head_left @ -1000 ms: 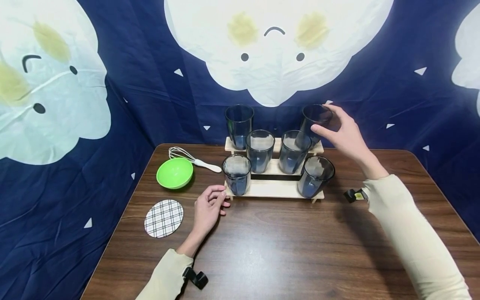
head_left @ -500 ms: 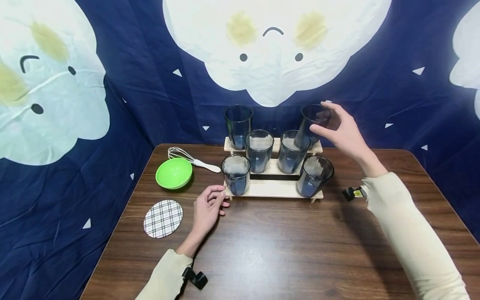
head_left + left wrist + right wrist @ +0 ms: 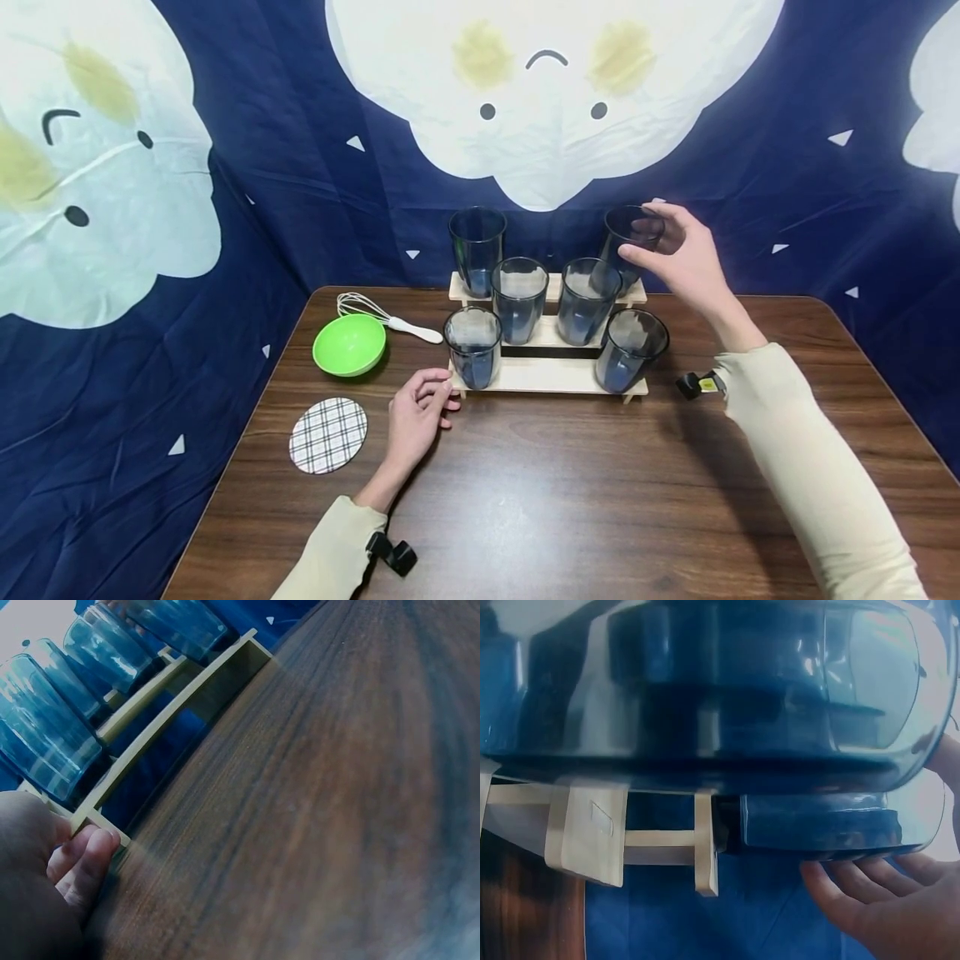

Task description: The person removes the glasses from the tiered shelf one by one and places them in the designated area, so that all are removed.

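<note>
A pale wooden stepped rack (image 3: 547,376) carries several dark tinted glasses in three tiers. At the top right tier, my right hand (image 3: 686,258) holds a glass (image 3: 618,229) near its rim, thumb in front and fingers round the far side. That glass stands on the rack; in the right wrist view the fingers (image 3: 855,889) lie along its side, partly behind a nearer glass (image 3: 727,697). My left hand (image 3: 416,417) pinches the left end of the lowest tier, just beside the front left glass (image 3: 472,350). The left wrist view shows its fingertips (image 3: 97,851) at the rack's corner.
Left of the rack lie a green bowl (image 3: 348,346), a white whisk (image 3: 408,329) and a round checked coaster (image 3: 328,436). Another glass (image 3: 632,350) stands at the lowest tier's right end, below the right forearm. A blue curtain (image 3: 360,225) hangs behind the table.
Almost nothing moves. The right wrist and sleeve have shifted slightly to the left, with the hand still at the same glass. The left hand and the rack stay put.
</note>
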Action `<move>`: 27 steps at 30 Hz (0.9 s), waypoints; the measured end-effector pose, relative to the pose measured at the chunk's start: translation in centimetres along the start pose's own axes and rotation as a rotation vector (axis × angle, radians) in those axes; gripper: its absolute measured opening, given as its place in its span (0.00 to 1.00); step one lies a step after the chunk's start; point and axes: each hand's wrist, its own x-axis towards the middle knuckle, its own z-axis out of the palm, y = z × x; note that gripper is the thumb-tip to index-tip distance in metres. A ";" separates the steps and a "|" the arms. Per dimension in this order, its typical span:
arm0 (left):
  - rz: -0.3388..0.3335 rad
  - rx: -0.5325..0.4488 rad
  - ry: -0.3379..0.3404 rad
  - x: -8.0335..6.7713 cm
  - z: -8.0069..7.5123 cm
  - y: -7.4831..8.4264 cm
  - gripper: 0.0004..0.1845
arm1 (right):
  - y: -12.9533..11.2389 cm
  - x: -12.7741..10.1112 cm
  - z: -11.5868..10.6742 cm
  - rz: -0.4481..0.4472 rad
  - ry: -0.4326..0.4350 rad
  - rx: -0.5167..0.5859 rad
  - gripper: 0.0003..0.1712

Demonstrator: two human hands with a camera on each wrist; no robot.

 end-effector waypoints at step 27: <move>-0.003 0.005 0.000 0.2 0.0 -0.2 0.09 | -1.0 -0.4 -0.4 -0.088 0.203 0.162 0.30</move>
